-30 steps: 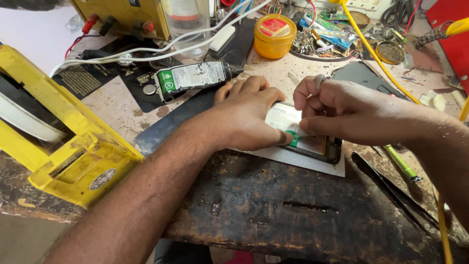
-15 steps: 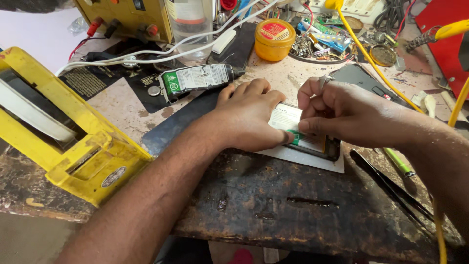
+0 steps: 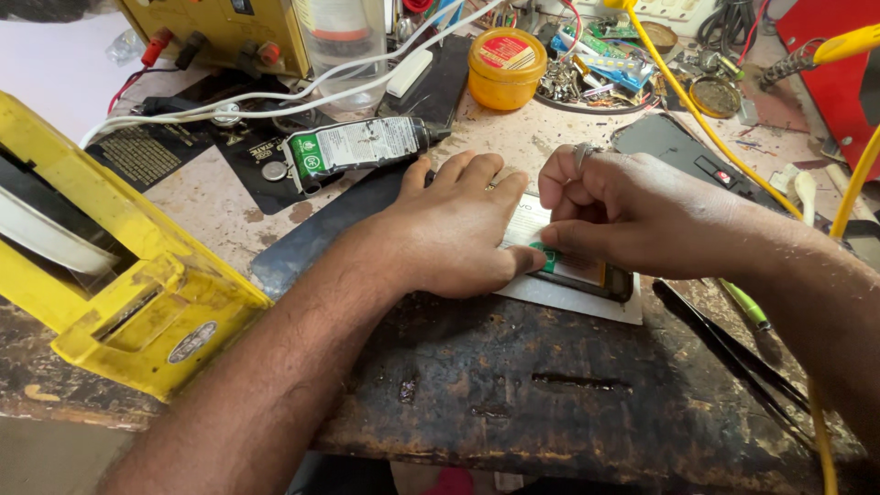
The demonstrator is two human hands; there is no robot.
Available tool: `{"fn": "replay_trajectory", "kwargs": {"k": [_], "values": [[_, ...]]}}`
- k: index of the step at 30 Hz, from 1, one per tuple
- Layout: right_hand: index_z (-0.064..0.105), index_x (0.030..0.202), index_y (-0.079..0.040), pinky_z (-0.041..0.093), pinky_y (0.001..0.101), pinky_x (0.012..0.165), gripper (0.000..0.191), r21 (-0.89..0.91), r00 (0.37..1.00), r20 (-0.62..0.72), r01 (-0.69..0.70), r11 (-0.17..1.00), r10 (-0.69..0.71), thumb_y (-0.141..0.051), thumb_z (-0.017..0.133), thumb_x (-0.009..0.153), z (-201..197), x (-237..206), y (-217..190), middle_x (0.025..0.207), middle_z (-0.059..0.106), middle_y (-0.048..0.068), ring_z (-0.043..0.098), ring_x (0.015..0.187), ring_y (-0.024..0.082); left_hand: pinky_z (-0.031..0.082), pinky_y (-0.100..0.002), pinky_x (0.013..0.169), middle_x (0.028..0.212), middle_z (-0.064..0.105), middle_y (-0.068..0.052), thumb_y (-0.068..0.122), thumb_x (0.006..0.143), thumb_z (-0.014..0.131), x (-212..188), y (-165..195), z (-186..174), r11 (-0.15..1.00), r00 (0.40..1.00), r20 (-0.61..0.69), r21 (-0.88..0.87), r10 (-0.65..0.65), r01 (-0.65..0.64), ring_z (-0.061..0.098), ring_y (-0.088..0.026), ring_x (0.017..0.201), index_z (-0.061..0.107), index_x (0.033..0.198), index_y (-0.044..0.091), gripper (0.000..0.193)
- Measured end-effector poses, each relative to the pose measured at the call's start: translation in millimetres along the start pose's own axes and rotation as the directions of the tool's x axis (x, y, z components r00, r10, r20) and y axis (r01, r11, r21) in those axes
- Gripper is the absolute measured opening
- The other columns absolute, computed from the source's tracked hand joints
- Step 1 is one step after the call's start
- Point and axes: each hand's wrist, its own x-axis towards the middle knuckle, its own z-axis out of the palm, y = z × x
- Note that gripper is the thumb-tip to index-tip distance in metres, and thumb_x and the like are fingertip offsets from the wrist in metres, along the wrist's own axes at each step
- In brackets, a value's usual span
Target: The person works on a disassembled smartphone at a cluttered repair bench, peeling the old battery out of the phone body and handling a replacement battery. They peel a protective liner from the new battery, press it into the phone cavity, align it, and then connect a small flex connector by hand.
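Two hands on one flat dark phone [image 3: 600, 280] with pale backing | lies mid-tabletop [image 3: 513, 403], long axis left-right | your left hand [image 3: 449, 229] presses flat, open | your right hand [image 3: 632, 211] pinches shut at its green tab [image 3: 548, 259], nearer.

The left hand [image 3: 449, 234] is laid flat, palm down, with its fingers stretched forward and held close together; its thumb is pointed to the right, toward the other hand. The left forearm is extended up from the lower left of the view, bare to the elbow. The right hand [image 3: 642, 215] is curled, its fingers bent under at the knuckles and its thumb and forefinger pinched together at the tip, just beside the left thumb. The right forearm is brought in from the right edge.
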Motion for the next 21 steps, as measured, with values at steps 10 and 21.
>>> {"fn": "replay_trajectory", "kwargs": {"k": [10, 21], "values": [[0.057, 0.093, -0.008, 0.039, 0.0285, 0.047, 0.022, -0.086, 0.987, -0.097, -0.136, 0.987, 0.128, -0.024, 0.072, 0.09, 6.7, -2.1, -10.8, 0.06, 0.064, 0.002, 0.055, 0.053, 0.008, 0.004, -0.064, 0.12, 0.161, 0.022, -0.021, 0.059, 0.088, 0.06, -1.2, -5.2, 1.3, 1.0, 1.0, 0.008, 0.006, 0.005, -0.005, 0.012, -0.035, 0.153, 0.029, 0.155, 0.007, 0.09], [0.059, 0.1, -0.011, 0.046, 0.0302, 0.051, 0.03, -0.28, 0.973, -0.148, -0.211, 0.936, 0.175, -0.032, 0.076, 0.087, 7.7, -3.0, -28.6, 0.061, 0.07, 0.003, 0.062, 0.056, 0.011, 0.005, -0.064, 0.119, 0.161, 0.024, -0.021, 0.058, 0.087, 0.062, -2.1, -5.6, 2.0, 1.0, 1.0, -0.01, 0.004, 0.019, -0.019, 0.013, -0.035, 0.153, 0.029, 0.153, 0.006, 0.09]]}}
